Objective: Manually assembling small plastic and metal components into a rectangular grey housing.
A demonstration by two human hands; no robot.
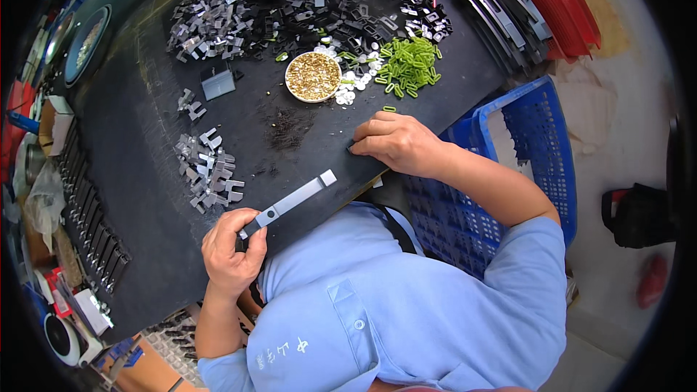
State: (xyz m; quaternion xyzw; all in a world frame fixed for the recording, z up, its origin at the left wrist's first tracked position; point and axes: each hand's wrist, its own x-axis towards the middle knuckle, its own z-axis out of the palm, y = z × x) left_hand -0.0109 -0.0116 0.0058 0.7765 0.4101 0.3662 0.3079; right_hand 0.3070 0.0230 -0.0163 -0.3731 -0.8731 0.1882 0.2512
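Observation:
My left hand (pixel 234 252) pinches one end of a long, flat grey metal strip (pixel 298 197) between thumb and fingers. A round dark spot shows near the held end, and the far end is pale and squared. At the table's near edge, my right hand (pixel 396 144) is closed, its fingertips together against a small dark piece that I cannot make out. Beyond the hands are a round white dish of small gold-coloured parts (pixel 314 77), white round pieces (pixel 347 94) and a heap of green oval rings (pixel 409 65). Grey metal clips (pixel 209 170) lie near my left hand.
The black table (pixel 145 225) carries a large heap of metal pieces (pixel 210 25) at the back. Long dark strips (pixel 501 11) are stacked by red trays (pixel 555 3) at far right. A blue plastic basket (pixel 541 138) stands beside my right arm. Dark parts line the left edge.

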